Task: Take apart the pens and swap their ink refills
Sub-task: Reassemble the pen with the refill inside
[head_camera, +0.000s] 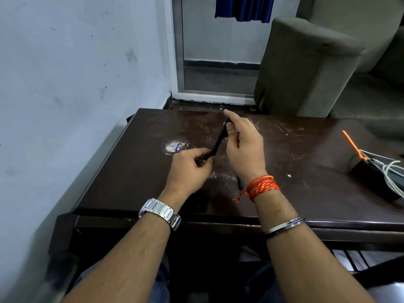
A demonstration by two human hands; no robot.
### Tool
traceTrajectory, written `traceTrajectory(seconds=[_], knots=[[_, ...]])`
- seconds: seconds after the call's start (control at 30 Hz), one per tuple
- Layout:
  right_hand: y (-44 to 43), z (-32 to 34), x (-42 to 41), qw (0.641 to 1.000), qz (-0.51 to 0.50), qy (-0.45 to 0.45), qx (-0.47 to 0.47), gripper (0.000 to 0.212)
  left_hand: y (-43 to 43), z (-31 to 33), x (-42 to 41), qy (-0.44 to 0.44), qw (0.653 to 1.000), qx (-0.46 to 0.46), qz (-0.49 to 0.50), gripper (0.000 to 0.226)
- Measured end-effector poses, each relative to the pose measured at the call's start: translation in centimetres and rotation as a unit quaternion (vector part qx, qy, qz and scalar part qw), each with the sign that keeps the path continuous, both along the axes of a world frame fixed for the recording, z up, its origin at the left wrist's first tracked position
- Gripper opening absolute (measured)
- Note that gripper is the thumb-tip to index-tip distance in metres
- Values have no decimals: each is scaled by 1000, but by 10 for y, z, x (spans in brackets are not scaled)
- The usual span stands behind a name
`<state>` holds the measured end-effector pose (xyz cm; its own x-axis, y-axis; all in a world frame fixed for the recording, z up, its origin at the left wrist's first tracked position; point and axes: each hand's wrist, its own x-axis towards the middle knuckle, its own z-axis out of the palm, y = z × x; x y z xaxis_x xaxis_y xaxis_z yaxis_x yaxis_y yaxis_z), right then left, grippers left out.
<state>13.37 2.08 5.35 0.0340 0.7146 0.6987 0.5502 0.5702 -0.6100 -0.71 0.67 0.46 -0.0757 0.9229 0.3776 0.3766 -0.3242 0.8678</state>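
Note:
A black pen [219, 140] is held slanted above the dark wooden table [306, 182], gripped at both ends. My left hand [189, 169] pinches its near, lower end. My right hand [244, 143] holds its far, upper end between thumb and forefinger. A thin blue piece [176, 149] shows just past my left fingers, too small to tell what it is. Another black pen part [240, 183] lies on the table, mostly hidden beneath my right wrist.
A black box [376, 180] with white cables [391, 171] and an orange tool [353, 145] sits at the table's right edge. A wall runs along the left. A grey sofa [310, 66] stands behind the table on the right.

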Motion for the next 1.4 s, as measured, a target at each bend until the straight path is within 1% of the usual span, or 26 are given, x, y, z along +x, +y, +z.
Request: traceTrajectory(seconds=[0.1, 0.13, 0.2, 0.27, 0.3, 0.4, 0.5, 0.57, 0.7, 0.87, 1.07, 1.17, 1.27, 1.3, 1.33, 1.37, 1.4], knots=[[0, -4, 0, 996, 51, -5, -73, 37, 0, 0, 0, 0, 1000, 22, 14, 25], [0, -5, 0, 992, 70, -2, -108, 43, 0, -1, 0, -1, 999, 27, 17, 24], [-1, -9, 0, 979, 110, 3, -171, 61, 1, -2, 1, 1, 999, 32, 26, 22], [-2, -15, -1, 971, 129, 12, -199, 75, 0, -2, 1, 6, 999, 35, 36, 21], [-1, -16, -2, 971, 127, 18, -204, 77, 0, -2, 1, 5, 999, 34, 39, 21], [2, -17, -4, 976, 103, 28, -192, 73, -1, 1, 1, -22, 999, 22, 38, 18], [3, -16, -3, 984, 63, 46, -161, 72, -2, 2, 0, -41, 999, -15, 22, 18], [2, -15, -1, 986, 48, 52, -148, 75, -2, 1, 0, -25, 999, -38, 0, 16], [2, -14, -1, 986, 42, 44, -154, 76, -4, 1, 0, 3, 998, -55, -33, 13], [4, -10, 0, 985, 47, 30, -162, 70, -4, 1, 1, 27, 998, -51, -16, 20], [6, -6, 2, 985, 50, 7, -167, 64, -9, -1, 4, 34, 999, -39, -13, 11], [7, -8, 6, 982, 31, 14, -184, 64, -10, -1, 9, 55, 998, -31, -4, 12], [3, -16, 7, 974, 32, 38, -221, 79, -4, 2, 7, 40, 999, -27, 14, 7], [1, -18, 7, 969, 37, 41, -239, 83, -2, 2, 6, 28, 999, -26, 23, 11], [0, -20, 7, 965, 42, 44, -256, 82, 0, 1, 4, 19, 999, -27, 28, 17], [-1, -21, 8, 960, 45, 45, -271, 75, 1, 0, 3, 10, 999, -35, 26, 19], [0, -20, 8, 956, 47, 45, -284, 64, 1, -2, 3, 2, 999, -48, 19, 18]])
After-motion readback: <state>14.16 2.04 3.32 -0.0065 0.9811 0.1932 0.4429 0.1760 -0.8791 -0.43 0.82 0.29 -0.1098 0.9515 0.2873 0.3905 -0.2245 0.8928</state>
